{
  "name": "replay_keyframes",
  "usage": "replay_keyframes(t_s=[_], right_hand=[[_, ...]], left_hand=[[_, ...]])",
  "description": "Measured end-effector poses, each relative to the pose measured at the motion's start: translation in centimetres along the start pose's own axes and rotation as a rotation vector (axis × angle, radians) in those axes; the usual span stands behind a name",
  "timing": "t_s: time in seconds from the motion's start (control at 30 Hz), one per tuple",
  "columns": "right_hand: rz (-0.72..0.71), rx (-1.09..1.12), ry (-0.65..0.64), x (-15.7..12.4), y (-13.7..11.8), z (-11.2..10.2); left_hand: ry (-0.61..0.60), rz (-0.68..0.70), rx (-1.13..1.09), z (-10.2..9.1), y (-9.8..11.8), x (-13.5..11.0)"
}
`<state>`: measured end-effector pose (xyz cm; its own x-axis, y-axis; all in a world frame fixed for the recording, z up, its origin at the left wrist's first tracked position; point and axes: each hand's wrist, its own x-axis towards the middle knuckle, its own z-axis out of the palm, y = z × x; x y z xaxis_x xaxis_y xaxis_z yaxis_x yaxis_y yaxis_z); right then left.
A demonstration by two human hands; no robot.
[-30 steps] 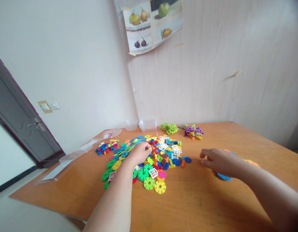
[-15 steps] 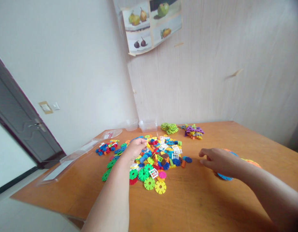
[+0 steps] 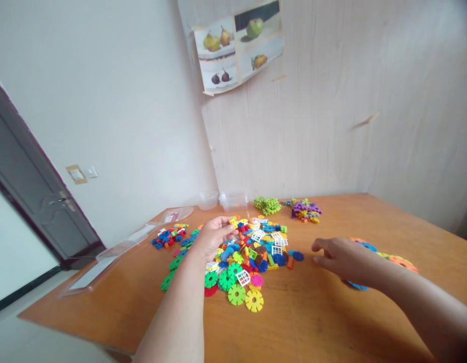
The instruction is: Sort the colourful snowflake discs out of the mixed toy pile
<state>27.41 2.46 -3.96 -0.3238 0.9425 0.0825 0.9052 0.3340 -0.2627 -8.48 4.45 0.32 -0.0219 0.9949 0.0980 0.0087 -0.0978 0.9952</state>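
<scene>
Fruit pictures (image 3: 239,48) hang above a brown table (image 3: 305,317) as my left hand (image 3: 214,236) pinches a yellow piece (image 3: 233,222) over the heap of plastic pieces (image 3: 239,256). My right hand (image 3: 338,255), thumb and forefinger parted, hangs near blue and orange discs (image 3: 367,247).

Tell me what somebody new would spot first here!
Probably the colourful heap of plastic pieces on the table, where the left hand holds a small yellow piece. Next, maybe the bright green pile behind the heap, near the wall. Higher up, the fruit poster on the wall stands out too.
</scene>
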Motion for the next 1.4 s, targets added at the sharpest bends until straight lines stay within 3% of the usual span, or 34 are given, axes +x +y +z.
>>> replay_keyframes(t_s=[0.2,0.43,0.6,0.73,0.93,1.03,1.4], right_hand=[[-0.023,0.046,0.02,0.1,0.1,0.4],[-0.026,0.069,0.033,0.3,0.5,0.7],[-0.034,0.136,0.115,0.3,-0.9,0.3],[-0.052,0.357,0.227,0.0,-4.3,0.2],[-0.103,0.98,0.031,-0.7,-8.8,0.8],[-0.062,1.166,-0.032,-0.8,-9.4,0.9],[-0.036,1.422,-0.064,-0.9,-9.5,0.7]], left_hand=[[0.014,0.119,0.065,0.2,-0.4,0.3],[0.021,0.167,0.128,0.3,-0.4,0.4],[-0.006,0.241,0.234,1.3,-0.5,0.1],[-0.079,0.351,0.404,3.6,-0.5,-1.2],[-0.216,0.617,0.655,7.2,-0.3,-3.6],[-0.207,0.717,0.711,8.0,-0.3,-4.2],[-0.132,1.016,0.748,8.4,0.3,-4.8]])
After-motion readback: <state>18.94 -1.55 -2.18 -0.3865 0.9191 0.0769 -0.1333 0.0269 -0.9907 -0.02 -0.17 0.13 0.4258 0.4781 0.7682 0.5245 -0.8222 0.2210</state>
